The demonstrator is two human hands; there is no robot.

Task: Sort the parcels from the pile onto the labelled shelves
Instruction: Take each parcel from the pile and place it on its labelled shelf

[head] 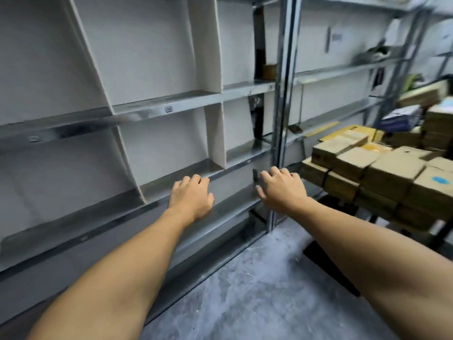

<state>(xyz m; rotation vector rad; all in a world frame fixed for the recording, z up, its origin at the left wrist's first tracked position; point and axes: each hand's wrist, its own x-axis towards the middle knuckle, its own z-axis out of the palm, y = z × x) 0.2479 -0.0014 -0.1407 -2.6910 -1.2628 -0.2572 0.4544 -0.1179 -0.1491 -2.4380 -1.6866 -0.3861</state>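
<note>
A pile of brown cardboard parcels [382, 173] is stacked on a low table at the right. One of them carries a blue round sticker [440, 179]. A grey metal shelf unit [171, 106] with white dividers fills the left and middle, and its compartments hold nothing. Small labels [168, 109] sit on the shelf fronts. My left hand [191, 196] reaches out in front of the lower shelf edge, fingers curled down, holding nothing. My right hand [282, 187] hovers near the steel upright post, fingers apart, with nothing in it.
A second shelf unit [343, 67] stands at the back right with a few items on it. More stacked boxes [438, 123] sit at the far right. The steel upright post [284, 94] divides the two units. Grey concrete floor [257, 290] lies below.
</note>
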